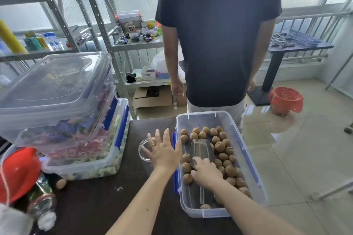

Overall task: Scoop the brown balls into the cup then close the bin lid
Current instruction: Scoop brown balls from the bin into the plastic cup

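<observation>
- Head view: brown balls [219, 146] lie loose in the clear bin [254, 173], mostly along its far and right sides.
- Metal scoop [201, 151]: in the bin, mouth pointing away from you.
- Your right hand [205, 172]: fingers closed around the scoop's handle end.
- Clear cup [142, 149]: on the table just left of the bin.
- Your left hand [164, 153]: fingers spread wide, holding nothing, over the cup.
</observation>
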The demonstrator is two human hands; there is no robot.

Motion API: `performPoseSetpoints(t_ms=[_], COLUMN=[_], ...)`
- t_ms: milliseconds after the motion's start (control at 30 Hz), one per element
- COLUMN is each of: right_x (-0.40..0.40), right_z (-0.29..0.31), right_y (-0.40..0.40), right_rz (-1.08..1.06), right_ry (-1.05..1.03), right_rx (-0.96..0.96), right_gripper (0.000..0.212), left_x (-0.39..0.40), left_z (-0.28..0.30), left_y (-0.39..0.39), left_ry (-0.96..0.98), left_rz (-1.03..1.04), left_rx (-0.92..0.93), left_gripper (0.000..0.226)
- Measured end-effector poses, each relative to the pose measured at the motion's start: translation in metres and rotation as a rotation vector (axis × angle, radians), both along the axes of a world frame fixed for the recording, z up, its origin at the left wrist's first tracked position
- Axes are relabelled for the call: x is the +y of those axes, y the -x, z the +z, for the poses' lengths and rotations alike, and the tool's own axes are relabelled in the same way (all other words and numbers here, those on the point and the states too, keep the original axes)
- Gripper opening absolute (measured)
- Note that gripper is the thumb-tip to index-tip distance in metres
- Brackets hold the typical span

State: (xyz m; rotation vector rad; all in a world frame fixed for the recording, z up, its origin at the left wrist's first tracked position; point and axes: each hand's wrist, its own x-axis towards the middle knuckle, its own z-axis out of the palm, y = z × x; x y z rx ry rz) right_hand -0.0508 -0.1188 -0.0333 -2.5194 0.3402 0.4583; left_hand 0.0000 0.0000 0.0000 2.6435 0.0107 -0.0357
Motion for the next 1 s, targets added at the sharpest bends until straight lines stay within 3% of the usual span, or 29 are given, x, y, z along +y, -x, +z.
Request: performPoseSetpoints(t_ms=[133, 233, 367, 533, 633, 833, 1000], right_x=[0.004, 0.004, 0.0, -0.008, -0.013, -0.024, -0.034], right_z=[-0.012, -0.02, -0.031, -0.032, -0.019, 0.033, 0.075], right_y=[0.003, 0.004, 0.009, 0.008, 0.007, -0.004, 0.002], right_rz=[-0.006, 0.064, 0.082, 0.011, -0.019, -0.033, 0.021], right_ry=[0.072, 0.115, 0.006, -0.018, -0.081, -0.126, -0.043], right_rx=[0.133, 0.262, 0.357, 0.24, 0.19, 0.117, 0.11], right_gripper=[0.047, 0.039, 0.047, 0.031, 0.024, 0.029, 0.033], left_x=[0.011, 0.02, 0.031, 0.035, 0.034, 0.017, -0.016], left_z=[-0.009, -0.02, -0.028, -0.028, -0.021, 0.012, 0.04], left_y=[0.0, 0.002, 0.004, -0.001, -0.004, -0.011, -0.012], left_ry=[-0.08, -0.037, 0.141, 0.424, 0.488, 0.496, 0.635], left_rz=[0.113, 0.179, 0.263, 0.371, 0.403, 0.301, 0.169], left_rx=[-0.051, -0.051, -0.021, -0.033, -0.103, -0.421, -0.495], left_gripper=[0.064, 0.074, 0.094, 0.104, 0.104, 0.099, 0.097])
